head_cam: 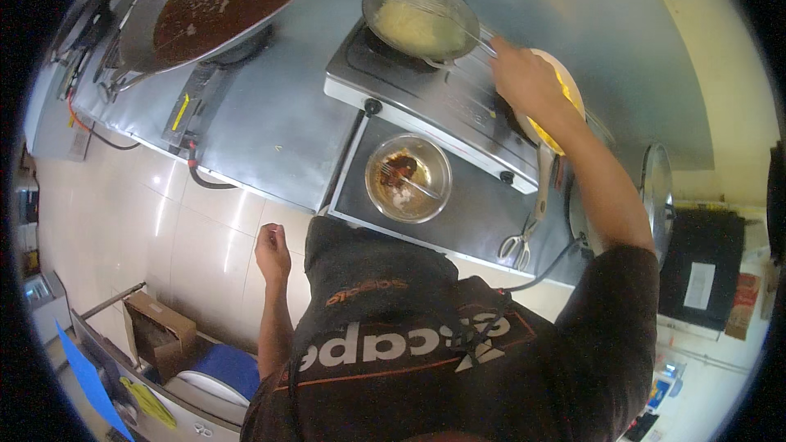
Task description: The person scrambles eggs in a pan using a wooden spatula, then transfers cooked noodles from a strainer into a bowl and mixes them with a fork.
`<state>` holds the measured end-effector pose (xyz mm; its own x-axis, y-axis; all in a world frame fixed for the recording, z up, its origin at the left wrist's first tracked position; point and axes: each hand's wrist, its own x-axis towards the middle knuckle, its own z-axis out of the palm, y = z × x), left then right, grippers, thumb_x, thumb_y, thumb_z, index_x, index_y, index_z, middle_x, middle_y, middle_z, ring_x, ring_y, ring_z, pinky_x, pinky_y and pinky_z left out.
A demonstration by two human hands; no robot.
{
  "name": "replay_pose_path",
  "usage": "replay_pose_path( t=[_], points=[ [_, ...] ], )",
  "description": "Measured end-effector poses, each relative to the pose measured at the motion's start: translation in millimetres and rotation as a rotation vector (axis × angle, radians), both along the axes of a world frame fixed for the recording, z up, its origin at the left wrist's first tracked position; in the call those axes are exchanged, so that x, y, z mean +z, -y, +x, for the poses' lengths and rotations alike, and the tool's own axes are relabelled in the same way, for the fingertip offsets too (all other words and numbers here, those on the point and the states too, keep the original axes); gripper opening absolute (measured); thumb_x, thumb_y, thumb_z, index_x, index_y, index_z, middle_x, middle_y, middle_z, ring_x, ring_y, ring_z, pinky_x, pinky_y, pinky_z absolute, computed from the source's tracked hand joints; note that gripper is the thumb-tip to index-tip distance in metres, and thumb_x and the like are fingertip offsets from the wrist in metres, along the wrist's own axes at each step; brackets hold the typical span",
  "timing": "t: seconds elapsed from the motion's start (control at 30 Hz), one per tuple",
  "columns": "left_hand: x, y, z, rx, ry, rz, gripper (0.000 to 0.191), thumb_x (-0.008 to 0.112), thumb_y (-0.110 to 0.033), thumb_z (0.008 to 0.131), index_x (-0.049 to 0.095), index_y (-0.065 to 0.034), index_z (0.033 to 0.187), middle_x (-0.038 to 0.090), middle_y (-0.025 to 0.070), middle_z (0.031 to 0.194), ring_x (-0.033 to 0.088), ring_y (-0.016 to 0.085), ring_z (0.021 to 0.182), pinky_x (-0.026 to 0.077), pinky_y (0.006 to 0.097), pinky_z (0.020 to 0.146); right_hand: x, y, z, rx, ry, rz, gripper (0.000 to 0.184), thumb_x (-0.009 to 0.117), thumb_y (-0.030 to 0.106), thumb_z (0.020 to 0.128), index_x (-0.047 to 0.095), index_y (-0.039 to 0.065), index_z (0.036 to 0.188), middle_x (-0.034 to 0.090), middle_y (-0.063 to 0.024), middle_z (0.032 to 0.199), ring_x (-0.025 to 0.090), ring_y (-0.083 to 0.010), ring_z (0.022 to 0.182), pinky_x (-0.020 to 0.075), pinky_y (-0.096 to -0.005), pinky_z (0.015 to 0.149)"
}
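Observation:
My right hand [522, 77] grips the handle of a wire utensil [424, 3] that looks like a whisk, its wires blurred. It reaches over a round pan [471, 12] holding a pale yellow mass [417, 27], on the left burner of a two-burner gas stove [430, 92]. Partly behind my right forearm, a pan with a beige handle [543, 178] contains bright yellow food [574, 95]. My left hand [272, 252] hangs by my waist, fingers curled, nothing visible in it. Before the stove stands a steel bowl [443, 181] with brown paste, white powder and a fork [417, 186].
A big wok [136, 43] of dark brown liquid stands at upper left. Kitchen scissors [519, 248] lie near the counter's front edge. At right, a round glass lid [657, 196] stands upright near a black box [700, 258]. A cardboard box [175, 347] sits behind on the left.

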<state>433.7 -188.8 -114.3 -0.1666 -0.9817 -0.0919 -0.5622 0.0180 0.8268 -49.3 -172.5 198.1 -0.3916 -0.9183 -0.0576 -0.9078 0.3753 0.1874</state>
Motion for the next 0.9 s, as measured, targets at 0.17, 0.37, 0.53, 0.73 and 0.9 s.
replay_pose_path(
  t=[0.17, 0.37, 0.53, 0.73, 0.9],
  points=[
    [1, 8, -6, 0.039, 0.017, -0.012, 0.021, 0.062, -0.022, 0.098, 0.064, -0.0009, 0.097, 0.063, 0.0123, 0.076, 0.060, 0.023, 0.067, 0.048, 0.0366, 0.064, -15, 14, -37, -0.077, -0.086, -0.001, 0.037, 0.050, 0.014, 0.091, 0.056, -0.002, 0.123, 0.069, -0.0286, 0.101, 0.070, -0.0439, 0.093, 0.0564, -0.0549, 0.081],
    [2, 10, 8, 0.062, 0.045, -0.001, 0.022, 0.061, -0.023, 0.099, 0.064, -0.0009, 0.098, 0.064, 0.0132, 0.077, 0.060, 0.024, 0.068, 0.048, 0.0374, 0.066, -70, 14, -68, -0.069, 0.456, -0.027, 0.027, 0.052, 0.018, 0.097, 0.057, -0.001, 0.116, 0.067, -0.0194, 0.089, 0.065, -0.0341, 0.067, 0.0520, -0.0460, 0.059],
    [-7, 14, 25, 0.132, 0.059, 0.067, 0.023, 0.061, -0.024, 0.099, 0.065, -0.0015, 0.099, 0.066, 0.0147, 0.080, 0.062, 0.026, 0.070, 0.049, 0.0384, 0.067, -73, 16, -42, -0.766, 1.624, -0.188, 0.029, 0.047, 0.029, 0.105, 0.057, 0.003, 0.114, 0.040, 0.0032, 0.065, 0.035, -0.0109, 0.044, 0.0284, -0.0306, 0.040],
    [2, 35, 20, 0.020, 0.060, 0.005, 0.023, 0.061, -0.024, 0.098, 0.064, -0.0020, 0.099, 0.066, 0.0160, 0.081, 0.064, 0.029, 0.072, 0.050, 0.0396, 0.068, -65, 33, -25, -0.821, 2.067, -0.463, 0.027, 0.046, 0.028, 0.106, 0.053, 0.004, 0.114, 0.038, 0.0037, 0.062, 0.032, -0.0067, 0.042, 0.0238, -0.0271, 0.036],
    [13, 56, 25, -0.012, 0.063, -0.041, 0.021, 0.061, -0.024, 0.098, 0.064, -0.0032, 0.099, 0.067, 0.0156, 0.081, 0.065, 0.030, 0.072, 0.050, 0.0404, 0.067, -61, 28, -24, -0.564, 1.420, -0.424, 0.030, 0.048, 0.030, 0.104, 0.057, 0.001, 0.107, 0.052, -0.0040, 0.066, 0.046, -0.0156, 0.047, 0.0342, -0.0319, 0.040]
  ],
)
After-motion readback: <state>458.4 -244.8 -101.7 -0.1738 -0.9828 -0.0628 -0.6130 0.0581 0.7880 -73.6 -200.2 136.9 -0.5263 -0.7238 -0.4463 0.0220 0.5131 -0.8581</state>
